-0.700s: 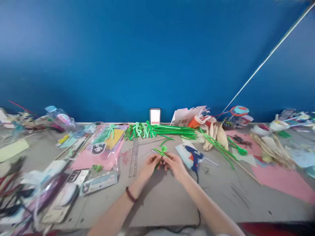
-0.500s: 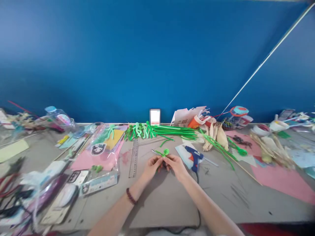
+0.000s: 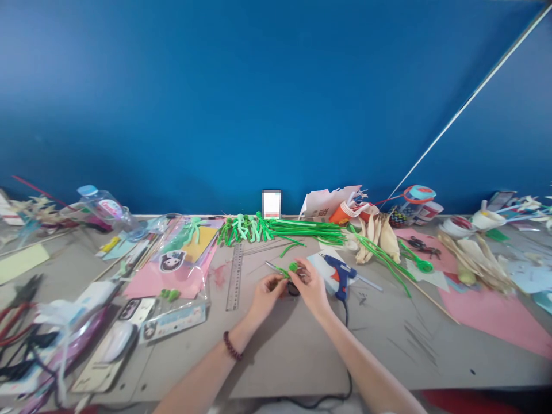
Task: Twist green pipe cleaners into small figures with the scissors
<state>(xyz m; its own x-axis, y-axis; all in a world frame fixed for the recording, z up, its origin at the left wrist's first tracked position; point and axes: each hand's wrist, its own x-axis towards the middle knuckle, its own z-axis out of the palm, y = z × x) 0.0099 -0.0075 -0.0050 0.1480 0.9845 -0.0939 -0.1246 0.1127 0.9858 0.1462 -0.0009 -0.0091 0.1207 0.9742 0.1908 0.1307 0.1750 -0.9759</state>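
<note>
My left hand (image 3: pixel 268 289) pinches the lower end of a green pipe cleaner (image 3: pixel 283 271) over the middle of the table. On the other side, my right hand (image 3: pixel 311 284) has its fingers closed on the same piece, near its small coiled green end (image 3: pixel 293 267). Under the fingers sits a small dark round object (image 3: pixel 293 288), partly covered, whose kind I cannot make out. A thin metallic rod (image 3: pixel 271 265) shows just beyond my left fingertips. To the right of my hands lies a blue hot glue gun (image 3: pixel 342 275) on pale paper.
A bundle of green pipe cleaners (image 3: pixel 308 230) lies along the wall. Left of my hands are a clear ruler (image 3: pixel 234 282) and a plastic bag (image 3: pixel 190 270) over pink paper. Dried husks (image 3: pixel 379 241) and pliers (image 3: pixel 425 246) lie right. The glue gun's cord (image 3: pixel 347 368) runs down past my right forearm.
My right hand has shifted slightly up and right, its fingers lifting apart from my left, so the dark round object shows more. My left hand is nearly still.
</note>
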